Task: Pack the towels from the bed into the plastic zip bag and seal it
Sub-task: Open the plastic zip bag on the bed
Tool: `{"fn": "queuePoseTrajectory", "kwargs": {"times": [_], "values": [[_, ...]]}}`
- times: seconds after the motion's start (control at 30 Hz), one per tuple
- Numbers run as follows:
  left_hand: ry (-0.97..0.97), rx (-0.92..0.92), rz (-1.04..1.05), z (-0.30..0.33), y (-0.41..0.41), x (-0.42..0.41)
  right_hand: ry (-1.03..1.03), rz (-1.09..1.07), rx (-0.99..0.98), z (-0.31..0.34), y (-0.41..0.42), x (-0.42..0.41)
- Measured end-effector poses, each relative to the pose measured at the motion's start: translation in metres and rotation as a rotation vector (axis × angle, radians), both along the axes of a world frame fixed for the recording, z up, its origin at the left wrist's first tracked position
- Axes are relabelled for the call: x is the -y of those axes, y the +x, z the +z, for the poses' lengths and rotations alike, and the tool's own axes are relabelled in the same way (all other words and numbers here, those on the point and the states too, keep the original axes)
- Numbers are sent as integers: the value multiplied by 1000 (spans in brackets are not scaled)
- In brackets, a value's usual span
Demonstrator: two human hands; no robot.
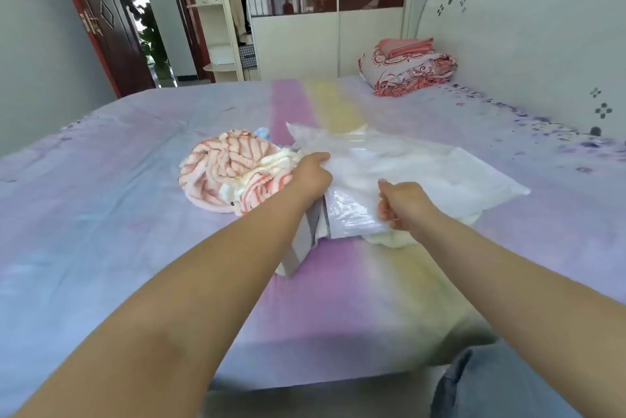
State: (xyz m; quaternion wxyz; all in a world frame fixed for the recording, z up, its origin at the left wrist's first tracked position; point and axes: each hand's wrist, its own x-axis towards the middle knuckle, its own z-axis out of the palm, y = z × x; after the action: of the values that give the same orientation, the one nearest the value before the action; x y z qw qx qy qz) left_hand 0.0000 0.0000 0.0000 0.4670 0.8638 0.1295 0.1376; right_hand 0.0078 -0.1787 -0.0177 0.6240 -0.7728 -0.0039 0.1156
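Note:
A clear plastic zip bag [416, 173] lies across the middle of the bed, with something white showing through it. My left hand [313, 175] grips the bag's left edge. My right hand [403, 202] pinches the bag's near edge, fingers closed on the plastic. A crumpled pink and white striped towel [233, 168] sits just left of my left hand, with a bit of blue cloth [262, 133] behind it. A grey and white folded cloth [305, 238] lies under my left forearm. A pale cream cloth [389, 238] pokes out beneath the bag's near side.
The bed [135, 214] has a pastel purple, blue and yellow sheet. Folded red-patterned quilts [406, 68] are stacked at the far right by the white headboard [525, 45]. A wardrobe and an open door stand beyond the bed. My knee [491, 383] is at the bed's near edge.

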Motion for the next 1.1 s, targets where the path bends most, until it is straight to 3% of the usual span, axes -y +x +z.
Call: {"fn": "queuePoseTrajectory", "kwargs": {"times": [0.1, 0.23, 0.5, 0.6, 0.7, 0.83, 1.1], "values": [[106, 108, 8, 8, -14, 3, -14, -27, -170, -20, -23, 5], [284, 186, 13, 15, -35, -5, 122, 59, -349, -33, -36, -11], [706, 249, 182, 45, -97, -103, 437, 97, -382, -13, -43, -113], [784, 267, 280, 51, -122, -142, 511, 120, -394, -5, -53, -155], [720, 261, 428, 43, -148, -175, 530, 130, -379, 0, -66, -191], [556, 311, 618, 24, -186, -208, 418, 164, -278, 5, -85, -233], [219, 433, 1020, -29, -240, -226, 243, 297, -272, 10, -114, -286]]}}
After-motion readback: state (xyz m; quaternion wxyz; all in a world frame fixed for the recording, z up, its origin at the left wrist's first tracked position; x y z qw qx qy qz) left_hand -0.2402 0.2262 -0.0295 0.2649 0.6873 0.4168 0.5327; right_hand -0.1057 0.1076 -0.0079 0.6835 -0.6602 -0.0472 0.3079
